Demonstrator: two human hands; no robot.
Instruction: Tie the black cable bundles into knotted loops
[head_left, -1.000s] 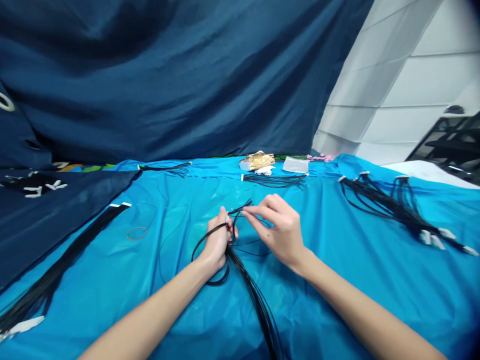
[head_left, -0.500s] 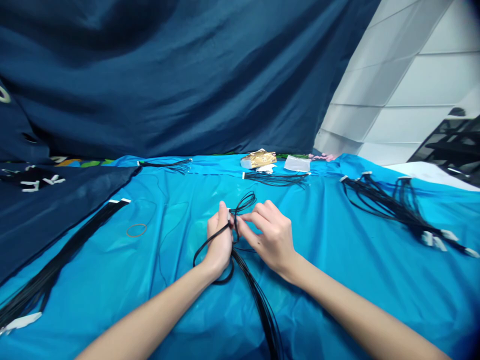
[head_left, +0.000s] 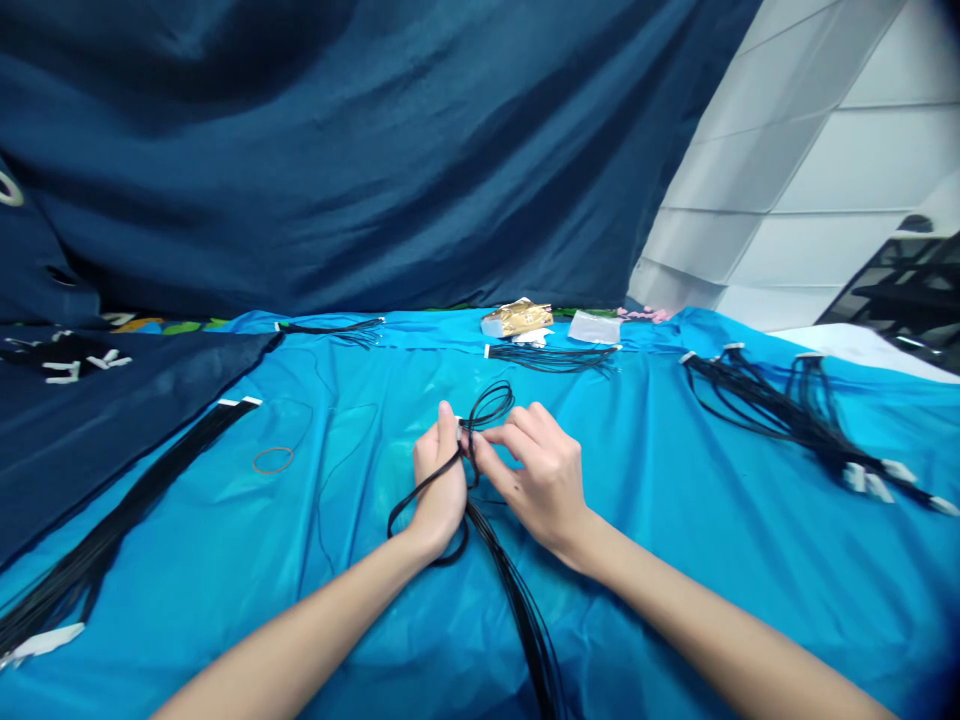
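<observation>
Over the middle of the blue sheet (head_left: 247, 560), my left hand (head_left: 441, 480) is closed around a bundle of thin black wires (head_left: 517, 600), its thumb pointing up by a small white connector (head_left: 459, 425). Wire loops stand up above the thumb, and one loop passes round the back of this hand. The rest of the bundle trails down toward the front edge of the view. My right hand (head_left: 536, 475) pinches at the wires beside the connector, thumb and forefinger together. Its fingertips are partly hidden, so which wire end they grip is unclear.
Black wire bundles with white connectors lie at the left (head_left: 142, 490), the right (head_left: 795, 420) and the back (head_left: 551, 357). A gold packet (head_left: 521, 318) and a clear bag (head_left: 595, 327) sit at the back. An orange rubber band (head_left: 272, 460) lies left of my hands.
Both hands stay in nearly the same place. The wire loops between them have shifted slightly, and the right hand has moved very slightly left.
</observation>
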